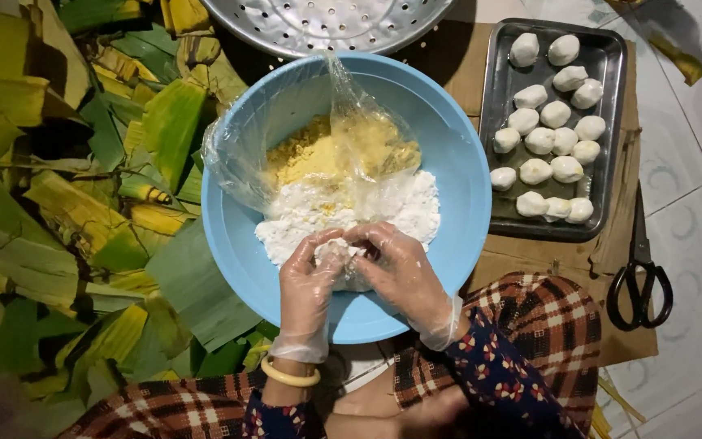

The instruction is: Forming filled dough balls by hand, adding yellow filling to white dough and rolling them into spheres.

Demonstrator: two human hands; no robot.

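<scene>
A lump of white dough (349, 262) is pinched between the gloved left hand (309, 284) and right hand (404, 272), kept over the blue basin (457, 162) so crumbs are caught.

A pale tiled floor (696, 154) carries everything. On it lie heaped green and yellow leaves (67, 203), a blue basin (457, 162) and brown cardboard (603, 260), apparently flattened. The cardboard bears a metal tray (611, 106) and black scissors (639, 280).

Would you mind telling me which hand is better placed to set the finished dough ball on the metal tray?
Probably the right hand. Both gloved hands cup the dough ball over the blue bowl, the left hand on its far side from the metal tray, which lies to the person's right.
</scene>
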